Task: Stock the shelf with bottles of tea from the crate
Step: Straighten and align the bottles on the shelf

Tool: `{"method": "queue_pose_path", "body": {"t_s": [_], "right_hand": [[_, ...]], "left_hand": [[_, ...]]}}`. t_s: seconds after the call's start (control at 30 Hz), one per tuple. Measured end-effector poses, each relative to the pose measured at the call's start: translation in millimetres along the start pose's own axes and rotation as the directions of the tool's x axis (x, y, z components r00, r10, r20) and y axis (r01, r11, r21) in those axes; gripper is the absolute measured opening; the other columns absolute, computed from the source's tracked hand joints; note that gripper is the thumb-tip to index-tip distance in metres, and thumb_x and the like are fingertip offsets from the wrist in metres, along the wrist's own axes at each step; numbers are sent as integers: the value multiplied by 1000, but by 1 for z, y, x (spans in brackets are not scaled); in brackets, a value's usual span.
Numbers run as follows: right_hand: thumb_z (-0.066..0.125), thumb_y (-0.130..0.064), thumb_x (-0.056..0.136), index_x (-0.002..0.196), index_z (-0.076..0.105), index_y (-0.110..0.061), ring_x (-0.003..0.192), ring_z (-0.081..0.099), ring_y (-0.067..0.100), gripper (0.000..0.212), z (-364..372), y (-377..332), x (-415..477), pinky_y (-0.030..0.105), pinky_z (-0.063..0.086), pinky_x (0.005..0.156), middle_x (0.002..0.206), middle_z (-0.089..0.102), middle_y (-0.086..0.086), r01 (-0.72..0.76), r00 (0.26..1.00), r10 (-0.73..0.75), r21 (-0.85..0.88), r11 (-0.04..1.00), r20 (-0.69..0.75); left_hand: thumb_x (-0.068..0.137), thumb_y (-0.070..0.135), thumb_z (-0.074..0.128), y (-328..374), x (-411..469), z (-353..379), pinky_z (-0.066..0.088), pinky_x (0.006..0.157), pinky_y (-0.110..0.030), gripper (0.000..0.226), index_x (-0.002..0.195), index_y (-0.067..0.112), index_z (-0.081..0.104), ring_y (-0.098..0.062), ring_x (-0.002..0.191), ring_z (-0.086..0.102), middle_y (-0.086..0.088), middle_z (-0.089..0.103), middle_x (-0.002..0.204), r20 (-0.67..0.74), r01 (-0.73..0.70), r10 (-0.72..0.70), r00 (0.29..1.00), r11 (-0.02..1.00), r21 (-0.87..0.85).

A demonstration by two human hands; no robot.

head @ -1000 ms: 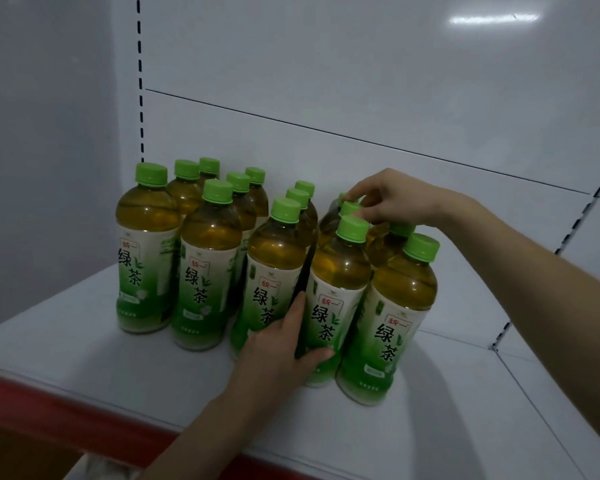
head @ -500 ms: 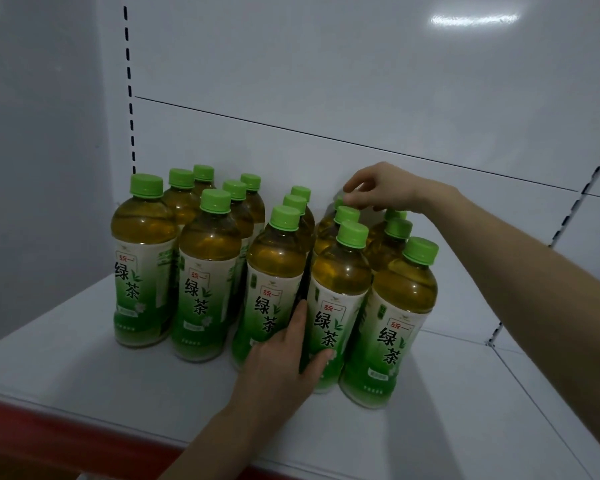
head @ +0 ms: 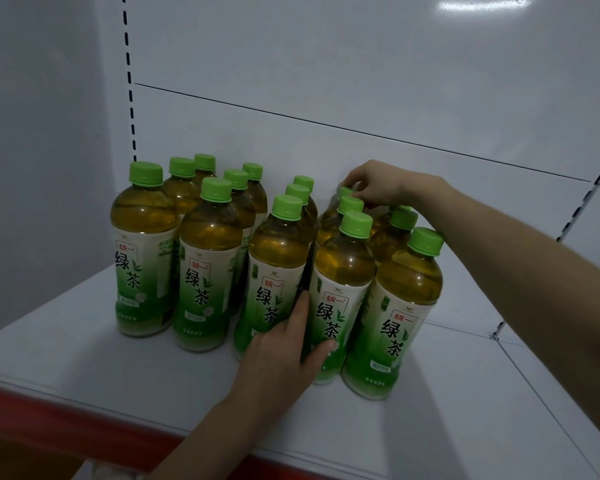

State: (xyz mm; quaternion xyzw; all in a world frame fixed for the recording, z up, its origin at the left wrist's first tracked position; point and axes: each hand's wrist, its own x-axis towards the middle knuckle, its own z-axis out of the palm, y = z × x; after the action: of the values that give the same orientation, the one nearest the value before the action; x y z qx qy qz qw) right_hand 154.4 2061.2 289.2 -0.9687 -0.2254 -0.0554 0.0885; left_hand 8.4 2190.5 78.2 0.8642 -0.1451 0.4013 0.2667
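Note:
Several green-capped tea bottles stand in rows on the white shelf (head: 84, 358). My left hand (head: 284, 355) rests low against the front bottles. Its index finger lies straight in the gap between the third front bottle (head: 274, 271) and the fourth front bottle (head: 340, 282), and its thumb lies across the fourth one's label. My right hand (head: 385, 183) reaches over the rows from the right and pinches the cap of the rear bottle (head: 343, 192) in the fourth row. The fifth front bottle (head: 402, 306) stands under my right forearm.
The white back panel (head: 361, 81) rises right behind the rows. Slotted uprights run at the left (head: 129, 81) and right (head: 582, 209). The shelf's front edge is red (head: 49, 420). Bare shelf lies right of the bottles (head: 499, 393).
My right hand has shifted from over the fourth row's caps back to the rearmost cap. My left hand has stayed at the front bottles. The view has tilted slightly.

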Motion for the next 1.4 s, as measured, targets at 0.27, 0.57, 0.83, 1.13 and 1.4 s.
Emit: {"method": "queue_pose_path", "body": {"t_s": [0.27,0.57,0.83,1.13,1.4], "right_hand": [[62,-29,85,122,53,-12,95,63,27,43,-18,-1,-24,42,52,89,110,63,17,7,998,3,179,984,-58],[62,-46,76,99,69,-21,81,67,5,35,-23,-24,-95,23,55,75,91,70,-6,119,993,-108,287,951,-51],[63,-34,81,92,70,-13,60,60,-7,25,-13,-33,-104,5,44,52,74,66,-6,144,989,-130,288,947,-65],[64,-27,83,106,63,-12,80,67,11,27,-26,-9,-73,21,55,72,95,69,7,58,992,-17,334,941,-123],[63,-27,84,119,56,-21,83,58,14,36,-14,-13,-48,19,47,69,102,62,3,48,992,-65,162,986,104]], "left_hand": [[85,57,37,0,3,-3,50,45,-22,65,122,4,44,-12,55,67,-4,71,71,9,6,-6,1000,1000,-22],[75,48,45,4,5,-5,48,40,-23,64,115,-1,59,-13,50,66,-3,70,65,61,71,-73,995,997,24],[83,34,61,11,9,-11,51,71,-31,70,141,8,31,-21,86,67,-9,69,98,148,107,-101,984,994,-34],[88,37,52,14,6,-11,48,78,-34,68,144,12,21,-25,94,64,-12,66,107,112,172,-164,980,983,-66],[69,46,57,0,2,1,43,36,-19,64,112,-1,61,-8,43,60,0,67,57,-19,-8,10,1000,996,89]]}}
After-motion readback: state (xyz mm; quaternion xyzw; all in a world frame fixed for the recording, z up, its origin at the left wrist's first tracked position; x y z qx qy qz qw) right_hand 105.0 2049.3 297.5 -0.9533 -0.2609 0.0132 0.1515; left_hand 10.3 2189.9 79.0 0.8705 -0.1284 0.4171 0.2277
